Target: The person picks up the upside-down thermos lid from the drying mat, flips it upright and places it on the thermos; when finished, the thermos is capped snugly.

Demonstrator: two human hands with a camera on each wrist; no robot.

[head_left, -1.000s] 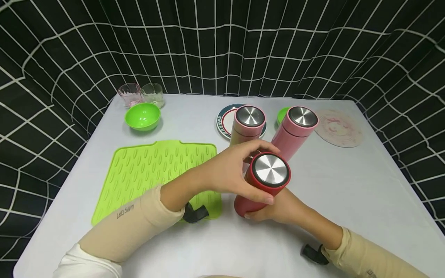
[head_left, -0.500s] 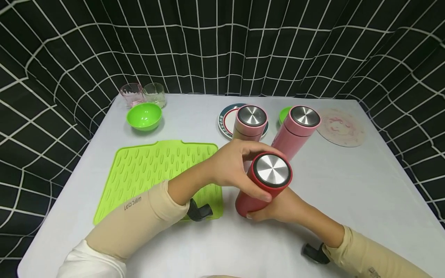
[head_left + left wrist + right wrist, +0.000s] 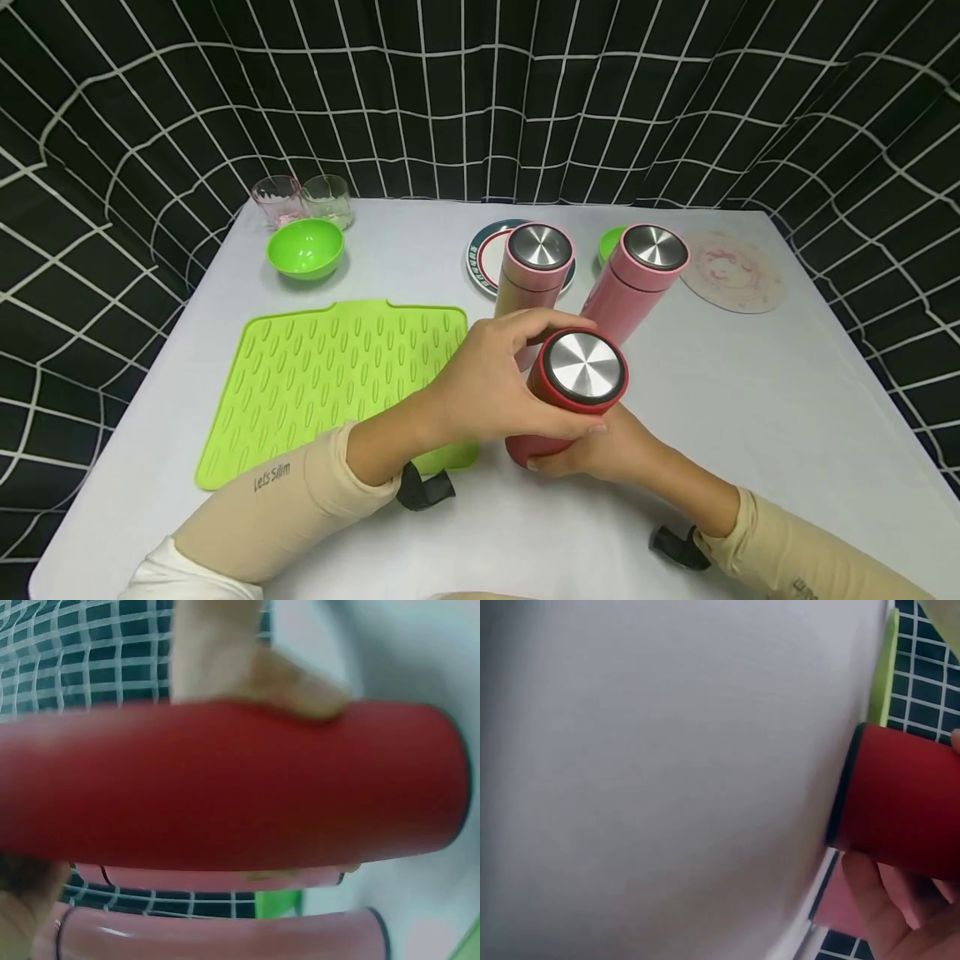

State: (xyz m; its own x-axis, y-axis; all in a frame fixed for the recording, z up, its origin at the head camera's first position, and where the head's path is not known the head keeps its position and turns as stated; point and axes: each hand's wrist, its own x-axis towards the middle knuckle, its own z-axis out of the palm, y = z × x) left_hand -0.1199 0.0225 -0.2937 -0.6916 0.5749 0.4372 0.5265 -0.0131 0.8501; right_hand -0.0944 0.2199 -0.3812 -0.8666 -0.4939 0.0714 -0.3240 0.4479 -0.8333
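Observation:
A red thermos flask (image 3: 585, 368) with a brushed-metal top is upright near the middle of the white table, and both hands grip it. My left hand (image 3: 498, 387) wraps the upper part from the left, thumb across the near side. Lower down, my right hand (image 3: 611, 450) holds the flask from the right; its thumb shows near the base. In the left wrist view the red body (image 3: 247, 787) spans the picture. From the right wrist, the dark base edge (image 3: 845, 787) appears right at the table surface. Two pink thermos flasks, a lighter one (image 3: 536, 262) and a deeper one (image 3: 636, 287), stand just behind.
A green drying mat (image 3: 330, 375) lies to the left. Behind it are a green bowl (image 3: 306, 250) and two glasses (image 3: 326, 200). A rimmed plate (image 3: 480, 254), another green item (image 3: 609, 243) and a clear round disc (image 3: 738, 271) lie at the back and right.
My left hand has turned and dropped slightly on the red thermos flask, its thumb reaching further right across the near side. The right hand and the flask hold nearly the same place.

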